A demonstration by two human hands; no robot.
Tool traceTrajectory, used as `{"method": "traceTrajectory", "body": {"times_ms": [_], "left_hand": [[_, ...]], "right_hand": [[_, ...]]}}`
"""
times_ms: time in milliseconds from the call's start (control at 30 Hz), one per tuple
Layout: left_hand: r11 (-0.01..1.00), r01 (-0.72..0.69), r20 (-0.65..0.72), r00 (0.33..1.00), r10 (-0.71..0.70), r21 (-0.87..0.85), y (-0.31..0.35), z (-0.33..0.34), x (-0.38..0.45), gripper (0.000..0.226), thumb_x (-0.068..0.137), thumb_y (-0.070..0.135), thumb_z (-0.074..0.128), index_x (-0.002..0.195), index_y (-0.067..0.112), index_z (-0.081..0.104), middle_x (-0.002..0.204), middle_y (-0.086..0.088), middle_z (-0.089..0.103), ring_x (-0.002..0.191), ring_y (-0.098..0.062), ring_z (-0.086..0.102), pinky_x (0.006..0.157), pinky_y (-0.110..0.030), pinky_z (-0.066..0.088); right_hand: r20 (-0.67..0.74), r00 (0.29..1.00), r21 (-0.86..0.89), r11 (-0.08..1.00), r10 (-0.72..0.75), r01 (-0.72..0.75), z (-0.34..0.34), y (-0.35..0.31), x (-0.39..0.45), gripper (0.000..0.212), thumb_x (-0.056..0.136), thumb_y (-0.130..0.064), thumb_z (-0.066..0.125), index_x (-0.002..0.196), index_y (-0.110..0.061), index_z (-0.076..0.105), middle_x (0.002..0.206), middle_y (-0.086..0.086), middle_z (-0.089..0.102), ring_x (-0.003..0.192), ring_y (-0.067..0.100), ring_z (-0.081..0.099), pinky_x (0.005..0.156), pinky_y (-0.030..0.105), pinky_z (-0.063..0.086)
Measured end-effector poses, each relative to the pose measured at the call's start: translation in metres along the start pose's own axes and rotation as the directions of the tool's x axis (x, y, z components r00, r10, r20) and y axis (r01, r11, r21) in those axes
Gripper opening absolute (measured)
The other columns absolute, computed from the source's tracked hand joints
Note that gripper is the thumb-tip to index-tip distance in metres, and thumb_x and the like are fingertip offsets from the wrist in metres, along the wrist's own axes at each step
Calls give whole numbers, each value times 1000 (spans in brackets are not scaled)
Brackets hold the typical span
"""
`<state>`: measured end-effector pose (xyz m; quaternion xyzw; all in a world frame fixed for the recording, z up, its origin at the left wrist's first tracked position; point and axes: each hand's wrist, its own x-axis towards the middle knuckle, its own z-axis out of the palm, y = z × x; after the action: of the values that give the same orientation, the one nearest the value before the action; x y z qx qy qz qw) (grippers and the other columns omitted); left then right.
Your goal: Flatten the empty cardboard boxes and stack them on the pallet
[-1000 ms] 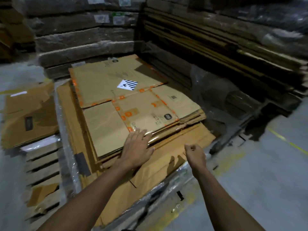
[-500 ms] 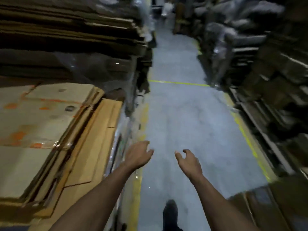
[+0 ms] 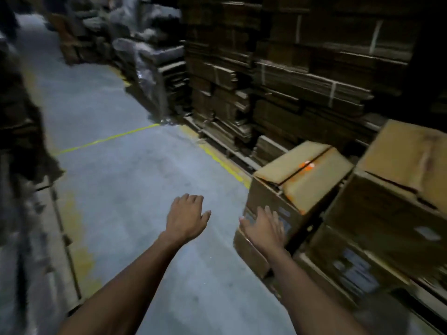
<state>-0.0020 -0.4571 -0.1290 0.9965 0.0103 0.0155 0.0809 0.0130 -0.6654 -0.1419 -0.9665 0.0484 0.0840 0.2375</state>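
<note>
Several assembled brown cardboard boxes are piled at the right. The nearest box [image 3: 300, 180] is tilted, its top flaps shut with an orange tape mark. A larger box [image 3: 396, 189] stands to its right and another box [image 3: 350, 257] lies below. My right hand [image 3: 264, 227] is open, fingers spread, in front of the nearest box's left side; whether it touches is unclear. My left hand [image 3: 186, 217] is open over the grey floor, left of that box, holding nothing. The pallet with flattened boxes is out of view.
Tall stacks of bundled flat cardboard [image 3: 290, 81] line the right wall behind the boxes. A plastic-wrapped stack [image 3: 147, 56] stands farther back. The grey concrete aisle [image 3: 116, 177] with yellow lines [image 3: 106, 140] runs ahead. Blurred dark stacks [image 3: 19, 141] edge the left.
My view has swung right, from the pallet of flattened boxes, past the aisle, to the pile of assembled boxes. Both hands stayed open and empty; the right one now reaches the nearest box.
</note>
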Motion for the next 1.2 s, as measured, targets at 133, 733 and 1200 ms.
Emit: {"method": "traceTrajectory", "body": {"times_ms": [133,733,1200], "left_hand": [[992,-98,11,995,97,83,73,3,65,55,100,51,40,142,15,45,146,-4,50,139,-26,37,115,-40,23],[947,-321,266,914,305,16,214,113,406,65,100,59,32,146,13,39,147,-13,48,136,-30,42,112,-44,31],[939,-266,588,732,343,-217,280,214,579,102,73,85,53,138,9,36,138,-13,53,126,-33,51,98,-47,47]], "right_hand": [[-86,994,-56,996,66,-70,-53,61,48,78,96,-62,45,155,-16,29,166,6,17,153,27,11,123,43,8],[-88,847,125,849,524,-513,-91,157,306,81,95,-62,46,158,-16,21,167,5,11,153,27,8,123,45,15],[-69,471,324,466,879,-823,-87,228,453,120,81,-69,65,159,-8,-3,166,12,10,150,32,17,116,46,27]]}}
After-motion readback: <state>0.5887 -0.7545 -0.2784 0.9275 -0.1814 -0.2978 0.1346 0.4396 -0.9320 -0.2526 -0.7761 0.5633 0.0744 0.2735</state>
